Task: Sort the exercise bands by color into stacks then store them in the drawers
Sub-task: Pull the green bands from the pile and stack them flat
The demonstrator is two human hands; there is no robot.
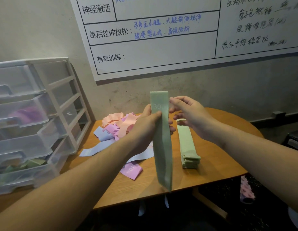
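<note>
My left hand (145,130) grips a long green exercise band (162,147) marked "30", held upright above the wooden table (216,162). My right hand (190,114) pinches the band's upper right edge with fingertips. Behind the held band lies a neat stack of green bands (189,145) on the table. A loose pile of peach, pink and light-blue bands (116,127) sits at the table's back left, with one pink band (132,170) nearer the front. A clear plastic drawer unit (28,124) stands at the left, several drawers pulled out; one holds purple bands, a lower one green bands.
A whiteboard (161,39) with writing hangs on the wall behind the table. Something pink (246,190) lies on the dark floor at the right, below the table's front edge. The table's right half is bare wood.
</note>
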